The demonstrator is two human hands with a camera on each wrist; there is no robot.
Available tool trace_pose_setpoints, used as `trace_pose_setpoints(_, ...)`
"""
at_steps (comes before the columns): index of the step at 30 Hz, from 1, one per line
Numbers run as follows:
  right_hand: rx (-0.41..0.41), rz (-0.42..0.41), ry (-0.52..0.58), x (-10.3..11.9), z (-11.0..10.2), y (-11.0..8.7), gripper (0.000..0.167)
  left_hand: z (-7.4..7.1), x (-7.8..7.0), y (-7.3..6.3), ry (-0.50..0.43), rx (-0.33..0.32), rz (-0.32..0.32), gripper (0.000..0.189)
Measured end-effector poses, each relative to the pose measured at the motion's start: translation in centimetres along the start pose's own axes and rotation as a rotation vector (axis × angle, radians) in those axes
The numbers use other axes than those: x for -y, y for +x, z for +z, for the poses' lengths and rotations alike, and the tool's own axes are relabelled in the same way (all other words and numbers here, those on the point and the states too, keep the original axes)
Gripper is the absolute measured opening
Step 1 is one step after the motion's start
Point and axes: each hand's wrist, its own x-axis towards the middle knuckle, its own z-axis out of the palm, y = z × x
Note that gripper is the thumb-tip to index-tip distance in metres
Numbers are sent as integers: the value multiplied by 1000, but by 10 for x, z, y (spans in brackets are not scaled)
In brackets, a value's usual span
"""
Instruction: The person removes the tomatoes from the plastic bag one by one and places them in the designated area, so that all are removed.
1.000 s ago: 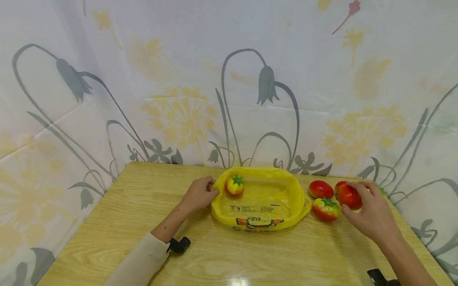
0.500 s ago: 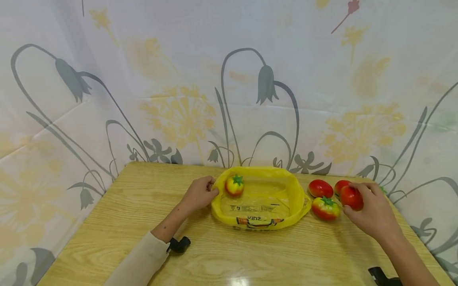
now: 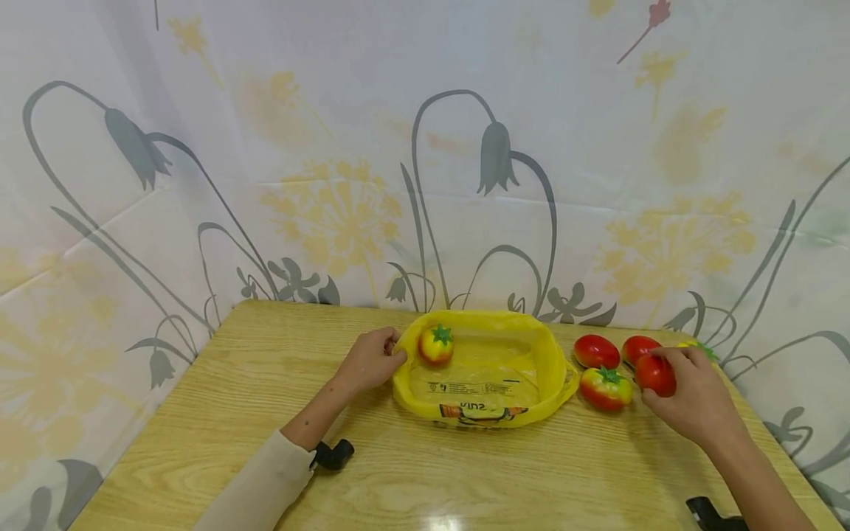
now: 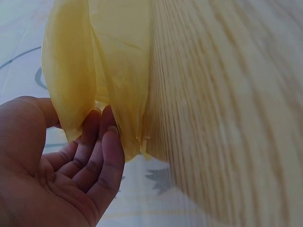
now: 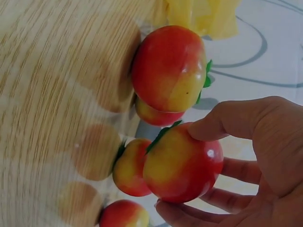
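My left hand point(image 3: 370, 359) pinches the left rim of a yellow plastic bag point(image 3: 558, 346), its edge between thumb and fingers in the left wrist view. The bag lies spread wide, mouth upward, with one red-and-yellow toy tomato point(image 3: 434, 345) inside at the left. At the right, my right hand point(image 3: 693, 394) grips a red toy tomato point(image 3: 655, 375), whose yellow side and green leaves show in the right wrist view. Around it on the table sit a leaf-topped tomato point(image 3: 606, 389), two red ones point(image 3: 596, 352), and another partly hidden behind my fingers.
The wooden table point(image 3: 332, 487) ends at a flower-printed cloth point(image 3: 332, 147) along its back. The bag's loose handle point(image 3: 569, 382) reaches close to the nearest tomatoes. Black wrist mounts point(image 3: 332, 455) show below both hands.
My right hand has shifted slightly right with the tomato it holds, so more of the red tomato behind it shows. My left hand and the bag stay where they were.
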Motion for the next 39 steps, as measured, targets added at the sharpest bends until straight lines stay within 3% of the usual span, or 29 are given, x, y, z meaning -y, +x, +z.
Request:
trace_pose_setpoints(17,156,69,-28,-14,5,5,67,0,0,0,10,-1,6,5)
trace_pose_setpoints(39,202,64,-46,-18,13,6,70,-1,-2,-1,15,14,7,5)
